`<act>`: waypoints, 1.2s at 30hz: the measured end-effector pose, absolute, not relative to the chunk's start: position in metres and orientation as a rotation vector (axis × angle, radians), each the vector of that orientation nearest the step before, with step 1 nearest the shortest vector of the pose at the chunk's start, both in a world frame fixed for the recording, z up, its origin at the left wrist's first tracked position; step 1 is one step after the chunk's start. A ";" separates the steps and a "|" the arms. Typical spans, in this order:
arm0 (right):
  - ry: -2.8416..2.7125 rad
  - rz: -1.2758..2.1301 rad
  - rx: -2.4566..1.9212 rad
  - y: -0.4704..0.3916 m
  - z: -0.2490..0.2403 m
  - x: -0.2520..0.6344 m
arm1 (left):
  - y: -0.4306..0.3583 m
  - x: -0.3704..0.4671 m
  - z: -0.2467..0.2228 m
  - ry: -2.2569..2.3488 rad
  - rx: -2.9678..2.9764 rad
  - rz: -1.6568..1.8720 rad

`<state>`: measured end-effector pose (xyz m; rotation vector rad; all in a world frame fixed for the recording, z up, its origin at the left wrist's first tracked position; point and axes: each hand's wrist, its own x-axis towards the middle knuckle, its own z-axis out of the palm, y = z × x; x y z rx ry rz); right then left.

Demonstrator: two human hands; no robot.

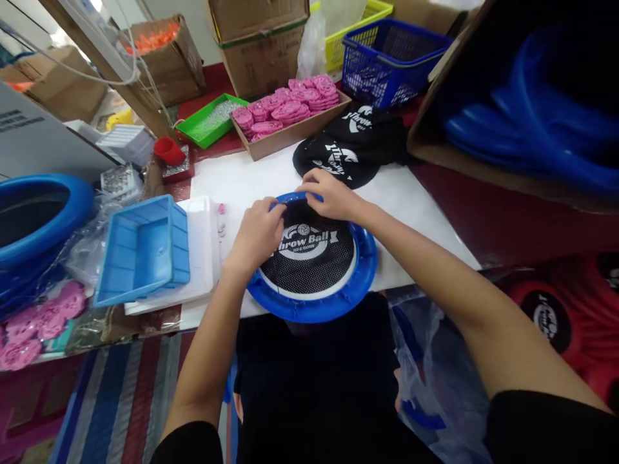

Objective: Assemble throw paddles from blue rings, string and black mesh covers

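A blue plastic ring (314, 310) lies at the front edge of the white work surface. Inside it is a black mesh disc (314, 264) with white "Throw Ball" print and a white rim. My left hand (260, 232) is at the ring's upper left, its fingers pressed together on the edge of the mesh. At the top of the ring, my right hand (331, 194) has its thumb and fingers pinched at the rim. Anything small between the fingertips is too hidden to make out. Black printed mesh pieces (338, 158) lie just beyond the ring.
Left of the ring stands a light blue bin (157, 251) on a white tray (202, 258). Behind are a green tray (210, 122), a box of pink pieces (290, 109) and a blue basket (387, 61). A carton of blue rings (527, 116) stands at the right.
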<state>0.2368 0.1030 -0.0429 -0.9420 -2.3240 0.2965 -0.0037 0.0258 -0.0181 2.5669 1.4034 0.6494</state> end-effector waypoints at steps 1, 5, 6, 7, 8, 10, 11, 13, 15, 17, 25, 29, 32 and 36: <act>-2.293 0.259 -0.953 0.096 -0.037 0.239 | 0.008 -0.003 -0.013 1.348 2.585 0.582; -2.267 0.273 -0.943 0.028 -0.025 0.250 | -0.052 0.000 -0.008 1.005 2.510 0.169; -2.322 0.309 -0.923 0.006 -0.025 0.252 | -0.059 0.000 -0.010 0.999 2.476 0.139; -2.381 0.336 -0.922 -0.017 -0.027 0.253 | -0.062 0.000 -0.014 1.014 2.444 0.143; -2.419 0.368 -0.935 -0.038 -0.029 0.253 | -0.062 0.000 -0.017 1.031 2.417 0.166; -2.416 0.475 -0.986 -0.070 -0.033 0.253 | -0.057 0.000 -0.024 1.025 2.384 0.209; -2.387 0.525 -1.017 -0.081 -0.035 0.251 | -0.054 0.000 -0.027 1.009 2.384 0.222; -2.312 0.580 -1.071 -0.093 -0.040 0.249 | -0.052 0.000 -0.029 0.980 2.406 0.252; -2.253 0.570 -1.105 -0.096 -0.044 0.247 | -0.056 0.000 -0.029 0.970 2.403 0.322; -2.214 0.539 -1.112 -0.095 -0.047 0.245 | -0.064 0.000 -0.028 0.990 2.369 0.448; -2.018 0.194 -1.128 -0.107 -0.061 0.222 | -0.091 0.003 -0.043 1.085 2.381 0.900; -1.925 0.160 -1.101 -0.110 -0.066 0.215 | -0.097 0.008 -0.055 1.094 2.448 0.999; -1.878 0.161 -1.054 -0.109 -0.068 0.216 | -0.100 0.012 -0.061 1.166 2.539 1.053; -1.803 0.244 -1.005 -0.108 -0.069 0.221 | -0.105 0.007 -0.063 1.146 2.576 1.209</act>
